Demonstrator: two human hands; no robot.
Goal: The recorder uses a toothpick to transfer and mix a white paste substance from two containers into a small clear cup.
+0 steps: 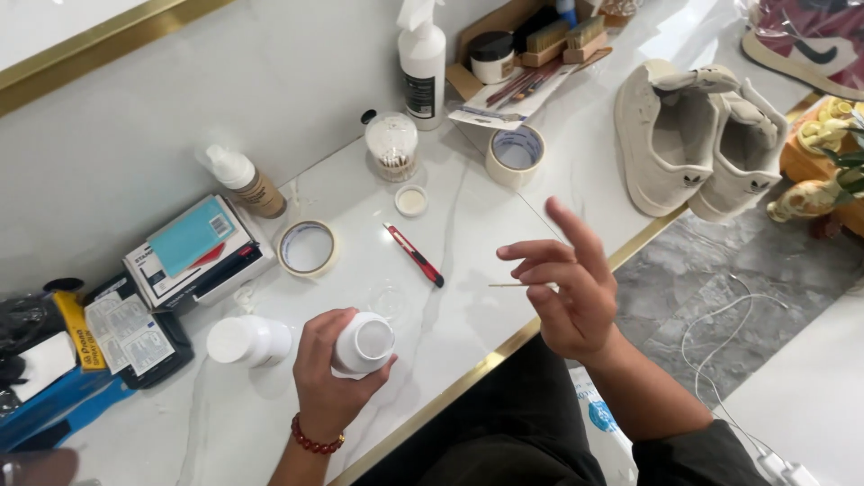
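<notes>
— Two hands are working here, aren't they? What are you gripping?

— Your left hand (328,378) is wrapping closed around a small white bottle (364,344), tipping it so its open mouth is pointing toward one o'clock. Your right hand (562,288) is pinching a thin wooden stick (515,285) between thumb and fingers, with the index finger lifting free.

— Which way is the stick lying?

— It is running nearly level, its long axis going nine to three, and its free tip is pointing at nine o'clock, toward the bottle. The bottle is sitting at about eight o'clock from your right hand, near but apart. The right hand is the one nearer the stick's tip.

— And around them?

— A second white bottle (247,340) is lying just beside your left hand at nine o'clock. A red utility knife (414,256) is resting at twelve o'clock from the held bottle, a tape roll (307,247) at eleven. A pair of white sneakers (697,139) is standing well apart at two o'clock on the marble table (468,297).
</notes>
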